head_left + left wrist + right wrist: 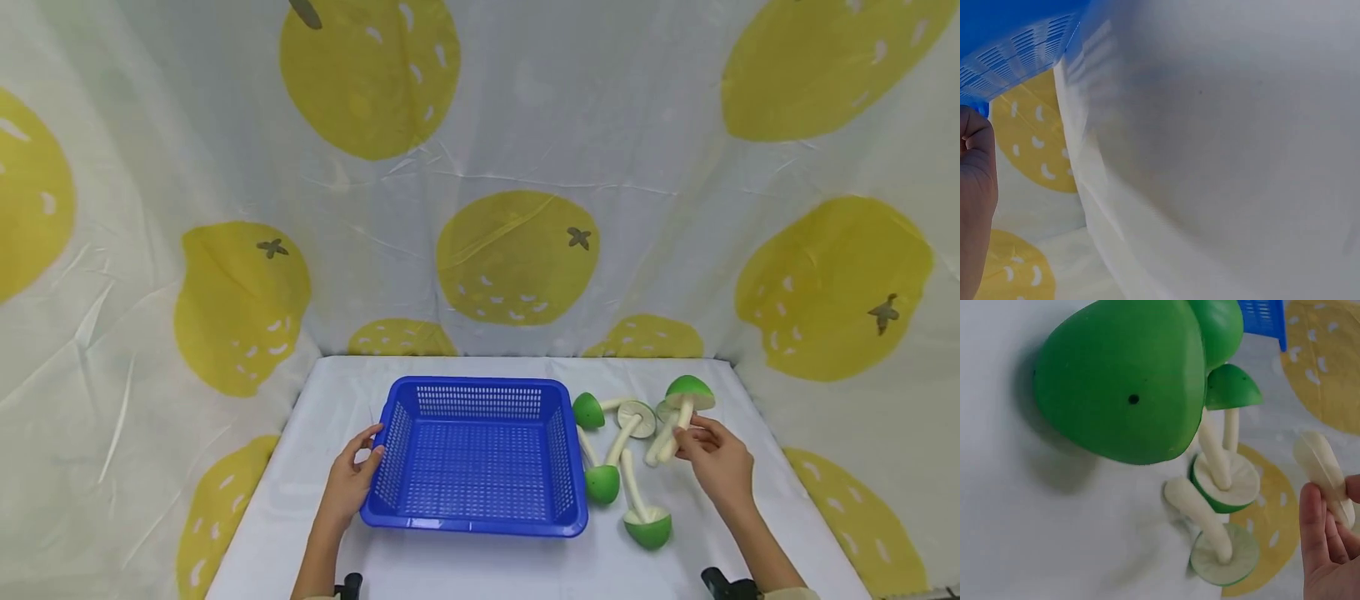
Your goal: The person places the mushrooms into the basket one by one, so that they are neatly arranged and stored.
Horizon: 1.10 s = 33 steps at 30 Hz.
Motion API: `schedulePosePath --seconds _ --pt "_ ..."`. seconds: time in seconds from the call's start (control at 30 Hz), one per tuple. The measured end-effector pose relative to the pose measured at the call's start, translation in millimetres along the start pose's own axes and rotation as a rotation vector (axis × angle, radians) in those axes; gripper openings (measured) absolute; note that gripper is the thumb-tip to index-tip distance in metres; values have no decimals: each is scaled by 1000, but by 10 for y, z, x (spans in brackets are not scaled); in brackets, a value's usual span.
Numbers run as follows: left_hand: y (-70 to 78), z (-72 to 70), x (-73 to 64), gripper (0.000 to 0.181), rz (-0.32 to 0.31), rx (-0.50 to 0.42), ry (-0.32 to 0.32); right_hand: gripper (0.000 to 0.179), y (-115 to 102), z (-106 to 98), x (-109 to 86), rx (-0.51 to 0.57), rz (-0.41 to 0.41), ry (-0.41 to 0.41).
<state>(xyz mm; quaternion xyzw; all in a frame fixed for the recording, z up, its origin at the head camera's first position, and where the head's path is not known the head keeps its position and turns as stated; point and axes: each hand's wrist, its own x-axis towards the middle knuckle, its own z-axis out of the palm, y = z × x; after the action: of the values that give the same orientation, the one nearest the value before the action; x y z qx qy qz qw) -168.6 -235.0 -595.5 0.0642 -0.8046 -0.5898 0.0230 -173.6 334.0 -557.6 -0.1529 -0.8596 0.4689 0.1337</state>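
Note:
A blue plastic basket [472, 527] with slotted walls is at the middle of the white table, and no objects show inside it. My left hand [351, 479] grips its left rim; the left wrist view shows that hand [975, 169] at the edge, beside the basket's slotted wall [1022, 50]. To the right, my right hand [722, 462] pinches a green-capped mushroom [690, 392] by its pale stem, cap up. Just behind that stem lies another mushroom [660, 450]. In the right wrist view, the fingers [1315, 525] hold the stem [1322, 462]; its cap is out of frame.
Several more green-capped mushrooms lie between the basket and my right hand, among them one at the front [649, 533], one by the basket's side [602, 485] and one farther back [588, 411]. A lemon-print curtain [525, 267] encloses the white tabletop [450, 571].

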Motion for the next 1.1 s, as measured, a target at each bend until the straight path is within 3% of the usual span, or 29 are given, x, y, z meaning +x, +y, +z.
schedulePosePath --seconds 0.13,0.37,0.53,0.77,0.93,1.1 --pt "58 2 -23 44 -7 20 7 50 -114 50 -26 -3 -30 -27" --pt "353 -34 -138 45 14 3 -9 46 -277 165 8 59 -68 -45" --pt "420 -47 -160 44 30 18 11 44 -360 253 20 72 -80 -66" --pt "441 -60 -178 43 38 56 41 43 -486 415 0 110 -85 -92" --pt "433 -45 -184 43 78 68 33 44 -562 460 -29 112 -67 -102" --pt "321 -2 -140 43 101 85 32 42 -620 510 -67 180 -72 -121"
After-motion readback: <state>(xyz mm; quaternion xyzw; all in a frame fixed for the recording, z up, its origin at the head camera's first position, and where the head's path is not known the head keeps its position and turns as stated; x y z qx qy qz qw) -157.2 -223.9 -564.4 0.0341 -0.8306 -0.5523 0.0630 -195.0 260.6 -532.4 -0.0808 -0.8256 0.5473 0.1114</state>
